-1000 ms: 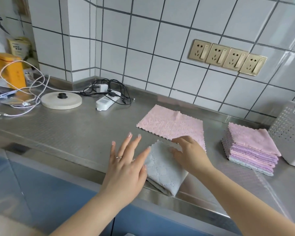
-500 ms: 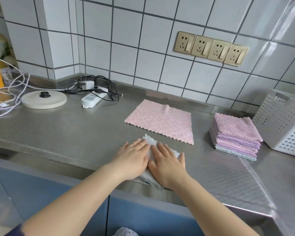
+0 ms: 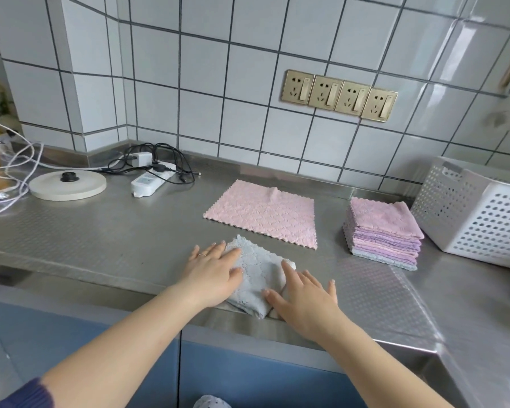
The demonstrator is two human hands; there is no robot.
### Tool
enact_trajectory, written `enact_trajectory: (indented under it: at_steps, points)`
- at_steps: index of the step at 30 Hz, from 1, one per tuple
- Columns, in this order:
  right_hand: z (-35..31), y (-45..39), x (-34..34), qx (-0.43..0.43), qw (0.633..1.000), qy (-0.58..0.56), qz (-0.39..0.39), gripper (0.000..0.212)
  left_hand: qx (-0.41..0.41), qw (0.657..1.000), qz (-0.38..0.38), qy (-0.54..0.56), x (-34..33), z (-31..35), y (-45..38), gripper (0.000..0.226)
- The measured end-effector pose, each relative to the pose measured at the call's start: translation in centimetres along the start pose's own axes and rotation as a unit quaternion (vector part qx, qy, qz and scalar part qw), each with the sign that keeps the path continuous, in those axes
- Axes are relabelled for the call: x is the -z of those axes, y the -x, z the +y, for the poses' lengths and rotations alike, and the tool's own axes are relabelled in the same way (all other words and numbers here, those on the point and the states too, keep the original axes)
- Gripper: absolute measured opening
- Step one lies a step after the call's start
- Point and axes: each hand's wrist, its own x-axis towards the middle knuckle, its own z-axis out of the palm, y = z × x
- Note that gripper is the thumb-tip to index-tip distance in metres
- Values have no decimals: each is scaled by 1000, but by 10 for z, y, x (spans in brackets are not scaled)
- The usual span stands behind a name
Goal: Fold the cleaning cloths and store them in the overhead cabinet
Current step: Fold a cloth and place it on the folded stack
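Observation:
A folded grey cleaning cloth (image 3: 258,272) lies at the front edge of the steel counter (image 3: 115,231). My left hand (image 3: 215,273) lies flat on its left part, fingers spread. My right hand (image 3: 305,298) lies flat on its right part, fingers spread. Neither hand grips the cloth. Behind it a pink cloth (image 3: 262,213) is spread out flat. To the right stands a stack of folded pink and purple cloths (image 3: 383,231) with a grey one at the bottom. No overhead cabinet is in view.
A white perforated basket (image 3: 477,213) stands at the far right. At the back left are a white power strip (image 3: 149,181) with black cables, a round cream kettle base (image 3: 68,185) and white cords. Wall sockets (image 3: 339,95) sit on the tiles.
Both hands went from handling the grey cloth to pressing flat on it, then slid apart, left hand leftward and right hand rightward, baring the middle of the cloth.

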Motion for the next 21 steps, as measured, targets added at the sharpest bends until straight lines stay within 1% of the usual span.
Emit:
enact_trajectory:
  at_steps: [2,4,7,8,10,13,15,16,18,19,20,21]
  points:
    - [-5,1,-1,19,999,-45,15,71,3,1000,3,3,1,2,-1,55]
    - [-8,-1,-2,44,991,-119,40,69,8,1000,4,10,1,3,-1,56]
    - [-12,-10,-6,78,961,-247,94,66,15,999,16,39,1,2,-2,56]
    - [-13,-13,-7,77,946,-295,112,66,15,997,29,72,0,2,-3,56]
    - [-12,-21,-7,58,906,-398,135,67,15,979,65,193,2,3,-6,54]
    - [-6,-26,4,7,828,-542,141,59,19,916,105,386,8,8,-10,46]
    - [3,-27,17,-8,770,-623,141,51,16,864,96,493,14,14,-13,42]
    - [9,-28,23,-13,747,-651,138,48,15,835,81,544,17,19,-14,41]
    - [23,-28,35,-25,712,-688,140,44,13,775,32,631,22,29,-17,39]
    - [32,-29,39,-32,703,-695,147,42,12,753,0,658,23,35,-19,38]
    - [42,-30,44,-36,698,-699,155,40,8,741,-25,671,23,41,-22,38]
    - [52,-31,48,-40,699,-696,159,39,2,742,-41,669,23,47,-26,38]
